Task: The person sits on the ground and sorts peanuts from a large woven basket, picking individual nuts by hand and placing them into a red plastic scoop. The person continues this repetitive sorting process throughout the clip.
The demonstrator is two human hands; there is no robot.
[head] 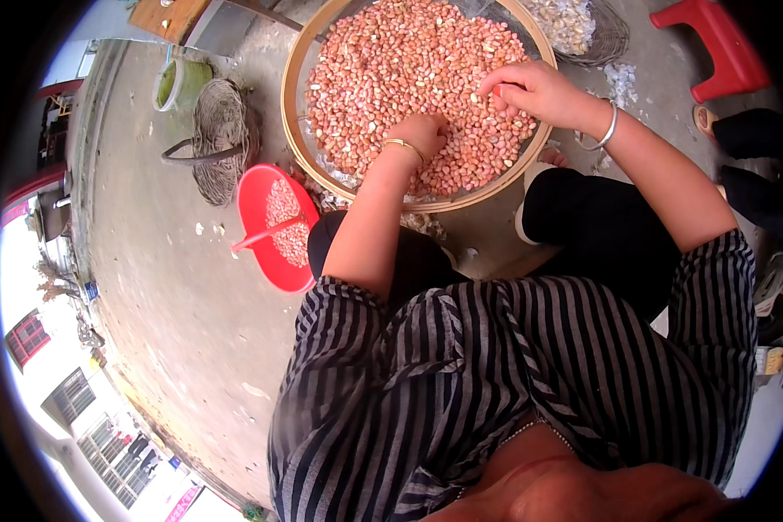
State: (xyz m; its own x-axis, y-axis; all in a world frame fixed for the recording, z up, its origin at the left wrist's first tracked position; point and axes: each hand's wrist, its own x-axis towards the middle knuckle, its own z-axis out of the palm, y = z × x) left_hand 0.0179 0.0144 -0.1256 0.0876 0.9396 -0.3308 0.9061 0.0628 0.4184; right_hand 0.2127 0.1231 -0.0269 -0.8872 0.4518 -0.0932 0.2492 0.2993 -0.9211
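Shelled peanuts [391, 72] with pinkish-red skins cover most of a round, wood-rimmed mesh sieve [291, 98] in front of me. My left hand [424, 136], with a gold-coloured bangle at the wrist, is down among the peanuts near the sieve's middle. Its fingers curl under and their tips are hidden, so its hold cannot be told. Over the right side of the sieve is my right hand [525, 91], with a silver-coloured bangle. Its thumb and forefinger lie near each other just above the peanuts; whether something small is between them is unclear.
A red plastic basket [251, 196] with more peanuts stands left of my knee. Beyond it are a wicker basket [218, 137] and a green bucket [192, 78]. A wicker tray of shells [564, 26] and a red stool [724, 46] are at upper right. Another person's dark-clothed legs [753, 134] show at right.
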